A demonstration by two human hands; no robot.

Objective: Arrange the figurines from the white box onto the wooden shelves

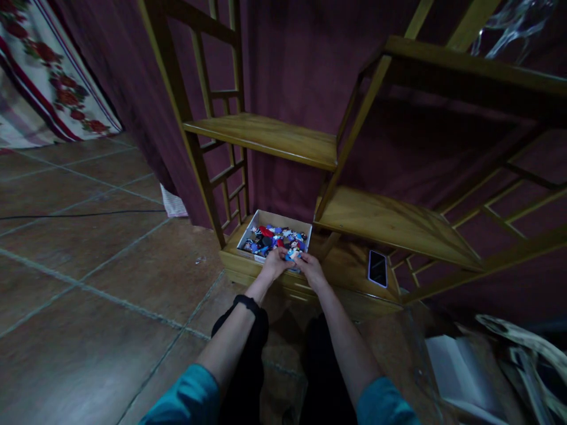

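Between them, my left hand [275, 264] and my right hand [311, 268] hold a small blue and white figurine [293, 254] by its two sides. Both sets of fingers are closed on it, just over the front edge of a shallow open cardboard box [305, 226]. Inside the box lie several small figurines [266, 231] in red, purple, black, blue and white, jumbled together. The box rests on the lowest board of a wooden shelf unit [261, 137]. The finer details of the held figurine are too small to make out.
A phone [377, 268] lies on the low board to the right. Shelf boards [394, 221] and uprights stand above and beside the box. A dark cable [80, 215] crosses the tiled floor at left. White sheet-like material [463, 372] lies at lower right.
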